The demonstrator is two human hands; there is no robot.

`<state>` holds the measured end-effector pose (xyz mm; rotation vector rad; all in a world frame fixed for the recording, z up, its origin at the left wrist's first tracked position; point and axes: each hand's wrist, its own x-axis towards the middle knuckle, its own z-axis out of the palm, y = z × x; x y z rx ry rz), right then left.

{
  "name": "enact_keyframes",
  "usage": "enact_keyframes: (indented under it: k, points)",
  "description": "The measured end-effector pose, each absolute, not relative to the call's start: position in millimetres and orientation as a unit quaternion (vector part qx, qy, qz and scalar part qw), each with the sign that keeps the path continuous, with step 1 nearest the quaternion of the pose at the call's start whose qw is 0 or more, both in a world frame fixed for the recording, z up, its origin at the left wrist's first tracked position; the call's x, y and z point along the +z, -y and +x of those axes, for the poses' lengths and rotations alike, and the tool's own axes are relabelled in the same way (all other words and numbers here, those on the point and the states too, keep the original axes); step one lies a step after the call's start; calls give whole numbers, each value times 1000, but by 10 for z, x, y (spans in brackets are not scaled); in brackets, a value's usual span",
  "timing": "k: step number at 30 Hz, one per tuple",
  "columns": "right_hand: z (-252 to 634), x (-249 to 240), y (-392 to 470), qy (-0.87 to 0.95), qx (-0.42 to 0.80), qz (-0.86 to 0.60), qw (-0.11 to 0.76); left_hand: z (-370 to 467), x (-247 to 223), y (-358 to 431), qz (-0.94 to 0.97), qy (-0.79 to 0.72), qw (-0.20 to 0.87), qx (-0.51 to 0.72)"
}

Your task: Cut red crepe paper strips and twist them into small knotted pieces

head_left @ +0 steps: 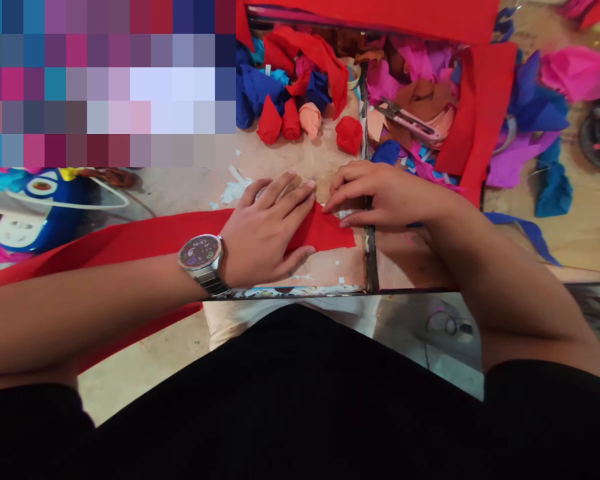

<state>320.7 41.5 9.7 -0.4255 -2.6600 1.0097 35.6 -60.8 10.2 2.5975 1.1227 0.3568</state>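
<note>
A long red strip (130, 239), of cloth or crepe paper, runs along the table's front edge and hangs down on the left. Its pointed end lies under my hands. My left hand (275, 223), with a watch (200, 257) on the wrist, presses flat on the strip with fingers stretched out. At the strip's right end rests my right hand (375, 193), fingers slightly bent and thumb apart; its fingertips touch or nearly touch the red edge. Beyond my hands stand small rolled buds: red ones (349, 135) and a peach one (310, 120).
A pink box cutter (413, 123) lies among coloured scraps at the back right. Red pieces (485, 100) drape over there. A dark seam (369, 260) splits the tabletop. On the left sits a blue and white power strip (35, 213) with a white cable. The upper left is blurred out.
</note>
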Motion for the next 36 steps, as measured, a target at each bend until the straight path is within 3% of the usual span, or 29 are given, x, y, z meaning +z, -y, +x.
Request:
enact_keyframes:
  k: [22,36]
  points:
    - [3199,193,-367,915,358,-137,129,359,87,605,897,-394,157,124]
    - [3160,171,-332,885,381,-219,154,394,87,577,882,-438,124,124]
